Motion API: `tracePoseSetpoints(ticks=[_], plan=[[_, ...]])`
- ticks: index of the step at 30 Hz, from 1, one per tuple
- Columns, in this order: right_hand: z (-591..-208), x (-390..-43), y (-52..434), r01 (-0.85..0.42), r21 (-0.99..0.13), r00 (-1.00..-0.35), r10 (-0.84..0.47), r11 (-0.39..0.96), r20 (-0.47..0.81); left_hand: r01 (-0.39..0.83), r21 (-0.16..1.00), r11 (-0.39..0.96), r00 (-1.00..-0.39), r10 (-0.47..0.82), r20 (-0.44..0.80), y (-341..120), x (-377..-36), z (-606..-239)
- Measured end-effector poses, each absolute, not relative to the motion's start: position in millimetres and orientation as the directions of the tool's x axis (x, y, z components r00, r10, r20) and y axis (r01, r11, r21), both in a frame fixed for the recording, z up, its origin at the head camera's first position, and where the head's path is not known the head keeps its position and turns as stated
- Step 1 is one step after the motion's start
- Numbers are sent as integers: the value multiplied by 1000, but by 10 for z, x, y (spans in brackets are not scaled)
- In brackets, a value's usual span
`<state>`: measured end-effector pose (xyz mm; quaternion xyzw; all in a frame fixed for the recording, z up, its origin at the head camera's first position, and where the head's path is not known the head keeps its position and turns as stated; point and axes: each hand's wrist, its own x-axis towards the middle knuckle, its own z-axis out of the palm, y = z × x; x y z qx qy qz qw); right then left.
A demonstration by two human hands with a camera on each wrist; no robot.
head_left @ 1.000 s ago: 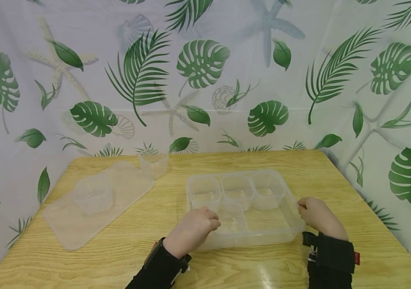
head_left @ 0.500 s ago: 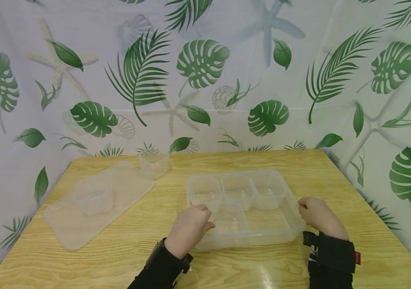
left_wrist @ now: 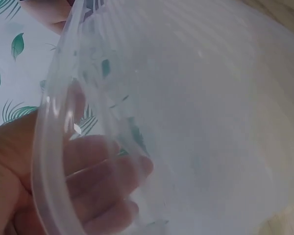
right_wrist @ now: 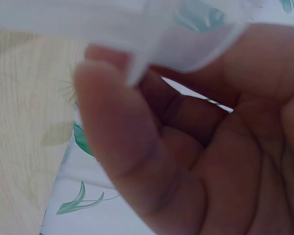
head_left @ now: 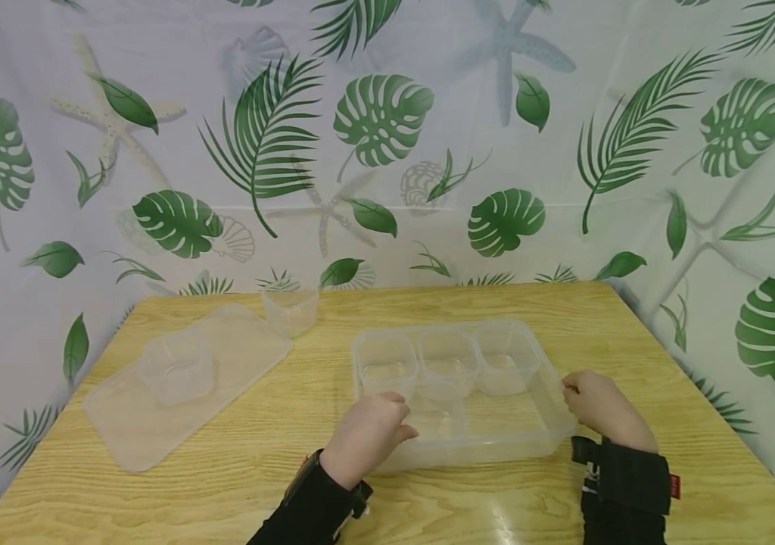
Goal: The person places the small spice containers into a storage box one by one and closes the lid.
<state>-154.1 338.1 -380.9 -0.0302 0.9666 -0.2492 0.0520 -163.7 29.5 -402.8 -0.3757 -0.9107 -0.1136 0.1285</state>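
Observation:
A large clear plastic box (head_left: 476, 450) rests on the table, with three small clear containers (head_left: 449, 352) along its back row. A fourth small container (head_left: 438, 424) lies low in the front left of the box. My left hand (head_left: 368, 439) reaches over the box's front left, at this small container, with thumb and fingers apart. In the left wrist view the bent fingers (left_wrist: 108, 186) show through clear plastic. At the box's right side my right hand (head_left: 602, 409) pinches the rim; the right wrist view shows its thumb and fingers (right_wrist: 117, 117) against the rim's lip.
On the left of the wood-grain table (head_left: 224, 492) lies a flat clear lid (head_left: 135, 443) with a small container (head_left: 176, 371) standing on it. Another small container (head_left: 292, 312) stands at the lid's back corner. A leaf-patterned cloth (head_left: 387, 197) hangs behind and at both sides.
The front left small container has dropped lower in the box. My left hand shifted slightly left, then back right and down. The right hand stays at the rim.

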Motion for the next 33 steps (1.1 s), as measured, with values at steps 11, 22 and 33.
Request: tracePoseSetpoints(ticks=[11,22,33], plan=[[-3824,-1542,3376,-34,-484,-992,-87,874,-87,773,107,625,-624,720,304,440,-1547,-4062],[-3788,-1527,3373,-14,-499,-993,-71,867,-97,800,43,599,-584,760,285,643,-1460,-4054],[-3806,-1545,3382,-41,-489,-994,-84,872,-67,813,50,581,-573,780,252,895,-1437,-4088]])
